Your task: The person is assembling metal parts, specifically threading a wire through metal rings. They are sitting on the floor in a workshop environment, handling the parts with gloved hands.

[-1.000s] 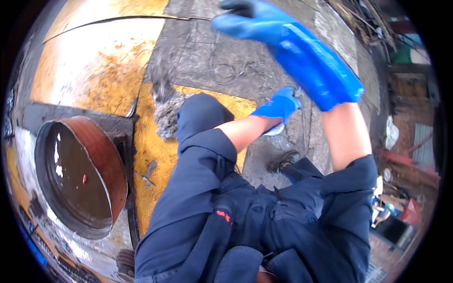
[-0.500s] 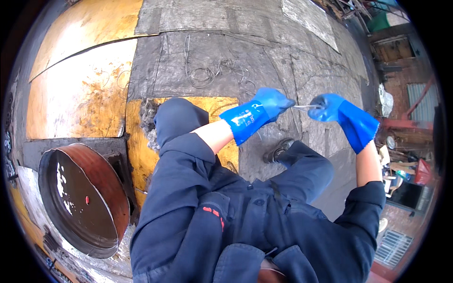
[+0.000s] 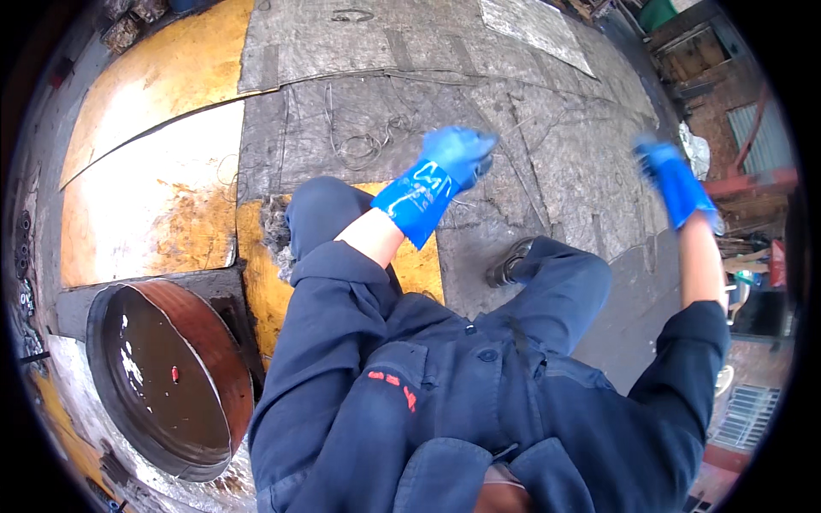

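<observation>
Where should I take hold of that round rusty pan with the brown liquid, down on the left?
Grip the round pan by its rim at two opposite sides, with the left hand and right hand coming down from above. It is wide and shallow, shows no handles and holds brown liquid, so a one-sided grip would probably tip it and spill.

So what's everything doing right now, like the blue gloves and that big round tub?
Left hand: blue glove on, raised, curled; whether it holds anything is too blurred to tell.
Right hand: blue glove on, raised out to the side, blurred.
Round metal tub: rusty, holding dark liquid.
Yellow floor panels: worn and stained.
Wire loops: lying loose on the grey floor.
</observation>
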`<move>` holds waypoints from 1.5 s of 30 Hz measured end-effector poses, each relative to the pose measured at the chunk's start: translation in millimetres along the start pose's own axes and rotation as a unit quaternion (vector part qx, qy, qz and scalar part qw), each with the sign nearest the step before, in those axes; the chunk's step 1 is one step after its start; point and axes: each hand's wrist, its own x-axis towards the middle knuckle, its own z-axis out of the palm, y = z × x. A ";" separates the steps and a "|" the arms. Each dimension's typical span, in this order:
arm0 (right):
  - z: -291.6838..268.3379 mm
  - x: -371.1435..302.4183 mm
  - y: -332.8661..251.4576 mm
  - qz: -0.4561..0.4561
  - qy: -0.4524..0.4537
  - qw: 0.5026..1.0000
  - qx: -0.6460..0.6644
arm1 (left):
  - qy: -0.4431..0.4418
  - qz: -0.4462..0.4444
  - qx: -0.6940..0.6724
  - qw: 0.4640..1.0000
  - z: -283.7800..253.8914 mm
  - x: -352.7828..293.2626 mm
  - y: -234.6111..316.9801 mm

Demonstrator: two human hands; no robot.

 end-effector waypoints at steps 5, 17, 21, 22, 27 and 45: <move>-290.4 -34.0 204.5 -0.055 0.306 0.801 0.511 | 0.053 -0.040 -0.087 0.994 0.8 21.6 3.3; 152.7 8.7 11.3 0.209 -0.068 0.703 0.677 | -0.131 -0.264 0.197 0.935 -23.6 32.5 -234.5; 226.0 5.3 -52.2 0.271 -0.139 0.663 0.684 | -0.289 -0.362 0.321 0.826 0.5 15.1 -321.9; 234.2 4.4 -57.3 0.287 -0.170 0.659 0.675 | -0.314 -0.339 0.353 0.813 18.9 18.8 -341.7; 235.3 34.2 -56.6 0.362 -0.142 0.662 0.641 | -0.437 -0.227 0.429 0.757 131.3 51.7 -428.6; 241.0 23.8 -54.8 0.475 -0.189 0.460 0.726 | -0.686 -0.309 0.295 0.589 112.6 4.1 -415.2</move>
